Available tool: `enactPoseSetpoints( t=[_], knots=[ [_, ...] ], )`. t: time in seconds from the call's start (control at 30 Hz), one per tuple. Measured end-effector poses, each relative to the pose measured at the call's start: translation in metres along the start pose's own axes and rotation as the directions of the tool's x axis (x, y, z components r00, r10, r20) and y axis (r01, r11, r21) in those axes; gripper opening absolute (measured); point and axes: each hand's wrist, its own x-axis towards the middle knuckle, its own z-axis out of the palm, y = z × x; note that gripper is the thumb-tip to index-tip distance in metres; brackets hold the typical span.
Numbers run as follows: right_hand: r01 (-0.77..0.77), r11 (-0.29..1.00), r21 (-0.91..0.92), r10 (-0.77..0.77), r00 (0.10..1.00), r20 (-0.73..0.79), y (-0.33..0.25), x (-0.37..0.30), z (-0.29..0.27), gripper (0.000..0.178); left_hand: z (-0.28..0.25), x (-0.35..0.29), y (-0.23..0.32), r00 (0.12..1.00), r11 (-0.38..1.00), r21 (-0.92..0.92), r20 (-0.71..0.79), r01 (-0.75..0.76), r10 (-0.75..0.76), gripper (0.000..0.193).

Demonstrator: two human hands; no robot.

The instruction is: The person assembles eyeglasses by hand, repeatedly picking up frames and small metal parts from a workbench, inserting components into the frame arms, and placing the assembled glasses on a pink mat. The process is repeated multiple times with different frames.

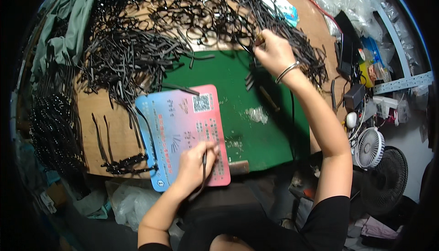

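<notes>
My left hand [197, 165] is closed over the lower part of a pink-and-blue printed mat [176, 109]. A thin dark eyeglass temple [204, 171] passes through its fingers and hangs toward the table's near edge. My right hand [274, 53] is raised at the far side of the green mat [279, 136], its fingers pinched. A small brownish end shows at those fingertips, too little to name. Just beyond it lie many black eyeglass frames [201, 15]. Small heaps of tiny screws [257, 115] lie on the green mat beside a thin brown stick [270, 98].
Loose black temples [132, 59] are heaped at the left and far right. A pair of black glasses [128, 163] rests at the near left edge, with many more hanging beyond the table's left. A white fan [369, 148], a black fan [386, 178] and plastic bags [343, 2] stand right.
</notes>
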Motion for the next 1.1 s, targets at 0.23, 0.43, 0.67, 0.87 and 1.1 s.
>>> enactPoseSetpoints(
  t=[0.23,0.43,0.67,0.87,1.1],
  knots=[
    [-0.309,0.756,0.577,-0.022,0.869,0.494,-0.045,-0.096,-0.066,0.014,-0.002,-0.006,-0.034,0.898,0.893,0.399,-0.283,-0.209,0.337,0.006],
    [-0.873,0.27,0.407,-0.121,0.389,0.913,-0.073,-0.205,-0.022,0.011,0.004,-0.006,-0.039,0.939,0.982,0.173,-0.32,-0.07,0.124,0.007],
    [-0.379,0.727,0.572,-0.249,0.632,0.734,-0.074,-0.22,0.001,0.025,0.038,-0.006,-0.021,0.939,0.969,-0.244,-0.339,-0.027,-0.059,0.01],
    [0.126,0.983,0.131,-0.181,0.763,0.621,-0.067,-0.196,-0.023,0.056,0.032,0.0,-0.015,0.928,0.935,-0.354,-0.352,-0.013,-0.121,0.011],
    [0.074,0.996,0.046,-0.087,0.851,0.517,-0.061,-0.212,-0.027,0.061,0.031,-0.001,-0.022,0.932,0.992,0.049,-0.339,-0.118,0.128,0.011]
  ],
)
